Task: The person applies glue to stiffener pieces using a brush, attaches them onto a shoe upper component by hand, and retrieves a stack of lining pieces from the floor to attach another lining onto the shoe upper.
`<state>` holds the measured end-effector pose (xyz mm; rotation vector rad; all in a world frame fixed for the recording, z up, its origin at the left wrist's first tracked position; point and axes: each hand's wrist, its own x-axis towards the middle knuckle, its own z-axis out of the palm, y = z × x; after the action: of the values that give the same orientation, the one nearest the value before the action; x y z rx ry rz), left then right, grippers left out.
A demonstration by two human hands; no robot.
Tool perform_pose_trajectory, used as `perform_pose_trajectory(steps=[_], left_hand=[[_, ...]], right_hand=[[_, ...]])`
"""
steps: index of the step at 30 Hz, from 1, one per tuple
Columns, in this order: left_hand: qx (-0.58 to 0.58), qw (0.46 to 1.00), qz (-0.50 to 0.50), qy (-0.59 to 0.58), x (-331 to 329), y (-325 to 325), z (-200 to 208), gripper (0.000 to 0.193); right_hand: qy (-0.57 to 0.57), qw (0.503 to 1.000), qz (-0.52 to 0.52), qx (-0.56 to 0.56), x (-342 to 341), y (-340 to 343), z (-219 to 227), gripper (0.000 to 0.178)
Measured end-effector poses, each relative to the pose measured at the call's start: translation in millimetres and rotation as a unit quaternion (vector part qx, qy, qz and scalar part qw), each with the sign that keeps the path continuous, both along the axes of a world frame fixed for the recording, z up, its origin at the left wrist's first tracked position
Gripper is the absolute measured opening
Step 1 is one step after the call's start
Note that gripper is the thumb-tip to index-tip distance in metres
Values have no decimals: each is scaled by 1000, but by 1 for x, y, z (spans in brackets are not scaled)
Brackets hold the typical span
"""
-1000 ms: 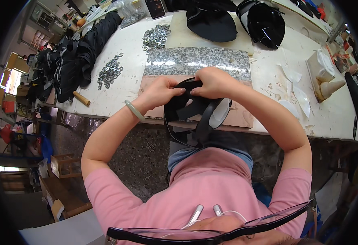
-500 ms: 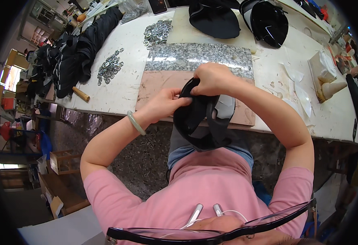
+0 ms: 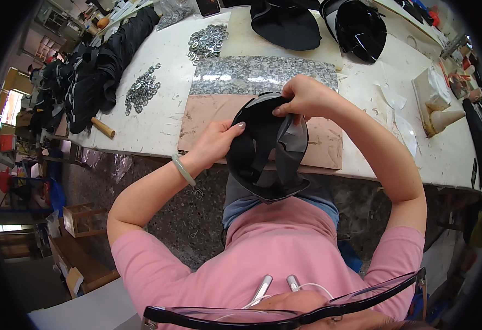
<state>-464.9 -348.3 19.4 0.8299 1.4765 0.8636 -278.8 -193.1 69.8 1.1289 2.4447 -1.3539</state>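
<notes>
A black shell-shaped piece with a hollow inside and a grey-and-black strip along its right side hangs over the table's near edge, just above my lap. My left hand grips its left rim, thumb on the inner side and fingers behind. At the upper right of the rim, my right hand pinches the edge, its other fingers curled and partly hidden behind the piece. Beneath the hands lies a pinkish-brown board, beside a speckled grey slab.
Two heaps of small metal rings or buckles, a nearer heap and a farther heap, lie at left near a stack of black fabric pieces. A wooden-handled tool is at the left edge. Glossy black shells stand behind; a glue-stained container stands right.
The piece has opened wider and turned, showing more of its hollow inside. My right hand has moved right and slightly up along the rim; my left hand has shifted slightly left.
</notes>
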Motion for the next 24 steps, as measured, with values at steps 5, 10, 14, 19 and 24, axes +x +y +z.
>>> perform_pose_trajectory(steps=[5, 10, 14, 19, 24], left_hand=[[-33, 999, 9, -3, -3, -1, 5, 28], [4, 1000, 4, 14, -11, 4, 12, 27], [149, 965, 13, 217, -36, 41, 56, 29], [352, 846, -18, 399, -40, 86, 87, 31], [557, 615, -27, 557, -18, 81, 72, 64]], right_hand=[[23, 997, -29, -67, 0, 11, -16, 25], [71, 988, -80, -108, -8, 9, -9, 31], [171, 980, -32, -100, 0, 7, 22, 31], [231, 958, -116, -121, -1, -17, 65, 45], [335, 906, -155, -207, -12, -5, 15, 43]])
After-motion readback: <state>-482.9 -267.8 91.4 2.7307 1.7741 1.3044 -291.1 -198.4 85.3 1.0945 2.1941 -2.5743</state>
